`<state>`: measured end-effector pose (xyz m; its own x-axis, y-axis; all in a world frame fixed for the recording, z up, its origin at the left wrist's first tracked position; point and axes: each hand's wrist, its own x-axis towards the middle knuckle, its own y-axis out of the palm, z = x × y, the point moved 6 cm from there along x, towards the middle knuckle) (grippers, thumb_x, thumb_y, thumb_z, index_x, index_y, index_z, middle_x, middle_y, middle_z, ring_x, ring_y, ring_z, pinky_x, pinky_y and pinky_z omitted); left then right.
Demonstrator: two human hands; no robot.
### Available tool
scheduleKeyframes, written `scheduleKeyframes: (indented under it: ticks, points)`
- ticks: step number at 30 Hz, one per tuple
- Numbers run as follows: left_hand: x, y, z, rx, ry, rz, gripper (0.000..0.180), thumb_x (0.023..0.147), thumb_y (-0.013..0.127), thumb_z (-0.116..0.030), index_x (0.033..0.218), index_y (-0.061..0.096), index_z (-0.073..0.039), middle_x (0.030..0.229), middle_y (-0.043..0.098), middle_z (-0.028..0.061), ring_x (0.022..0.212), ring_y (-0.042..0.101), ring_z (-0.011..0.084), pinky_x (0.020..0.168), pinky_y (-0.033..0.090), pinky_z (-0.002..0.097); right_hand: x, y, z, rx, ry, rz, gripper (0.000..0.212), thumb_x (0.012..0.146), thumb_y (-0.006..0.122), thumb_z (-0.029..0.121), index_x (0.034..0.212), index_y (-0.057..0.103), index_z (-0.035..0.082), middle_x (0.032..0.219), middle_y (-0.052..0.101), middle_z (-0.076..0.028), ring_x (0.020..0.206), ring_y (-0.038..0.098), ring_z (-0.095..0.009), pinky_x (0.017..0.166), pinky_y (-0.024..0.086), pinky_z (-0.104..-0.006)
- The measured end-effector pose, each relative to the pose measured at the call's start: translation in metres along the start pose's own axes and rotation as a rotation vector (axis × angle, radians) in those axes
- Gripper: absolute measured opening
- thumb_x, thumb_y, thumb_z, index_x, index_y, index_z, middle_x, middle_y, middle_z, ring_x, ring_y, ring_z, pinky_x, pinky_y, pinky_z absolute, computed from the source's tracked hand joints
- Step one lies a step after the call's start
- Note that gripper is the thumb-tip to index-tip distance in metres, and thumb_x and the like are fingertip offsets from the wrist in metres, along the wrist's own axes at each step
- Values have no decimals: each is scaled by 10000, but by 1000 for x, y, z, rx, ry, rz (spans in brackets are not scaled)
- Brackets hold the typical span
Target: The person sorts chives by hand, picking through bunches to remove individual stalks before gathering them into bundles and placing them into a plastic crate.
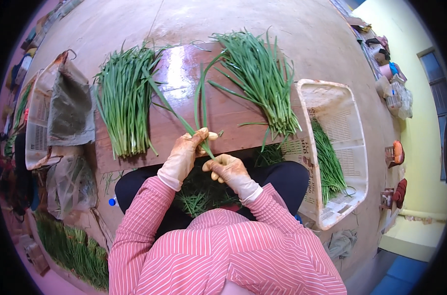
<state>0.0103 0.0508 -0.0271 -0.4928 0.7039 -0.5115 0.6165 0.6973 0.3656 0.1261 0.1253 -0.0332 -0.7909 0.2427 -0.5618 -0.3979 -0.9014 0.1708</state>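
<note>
My left hand (187, 151), in a pale, brown-stained glove, is closed around a few long green garlic chive stalks (179, 118) in front of my chest. The leaves fan up and away over the table. Just to the right and a little nearer, my gloved right hand (228, 170) pinches the lower end of the same stalks. On the brown table (179, 91) lie a thick chive pile (126, 101) at the left and another chive pile (260, 76) at the right, its cut ends toward me.
A white plastic crate (349, 147) with chives (327, 162) inside stands right of the table. At the left are another crate (38, 118) draped with a grey cloth (72, 110), a clear plastic bag (73, 187) and bundled chives (71, 248). Green scraps (201, 194) lie between my knees.
</note>
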Motion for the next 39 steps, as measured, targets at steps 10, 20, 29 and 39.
scheduleKeyframes:
  ticks: [10,20,29,39]
  points:
    - [19,-35,5,-531,59,-171,393,884,626,-384,1022,576,-20,717,521,6,615,505,129,603,477,276,-24,-82,53,-1070,-848,-581,163,793,676,117,950,664,75,843,642,-100,739,633,-257,695,530,-332]
    - [7,0,-2,-472,-65,20,333,902,635,-290,1115,618,-35,580,269,-82,511,279,48,509,274,231,44,-149,107,-1422,-588,-888,266,794,688,337,783,629,77,787,626,-124,757,632,-281,674,499,-390]
    - [-2,30,0,-493,-152,289,400,959,529,-351,1205,582,-40,631,414,-59,538,369,47,509,310,207,-2,-42,35,-332,-107,-80,276,823,721,298,846,647,34,781,648,-54,677,549,-116,605,439,-253]
    - [9,13,1,-273,-58,133,377,939,567,-340,1085,627,3,519,326,-77,473,309,47,485,261,206,-1,-62,-3,-356,-164,-237,197,896,617,225,900,624,29,862,674,-72,645,547,-100,604,452,-224]
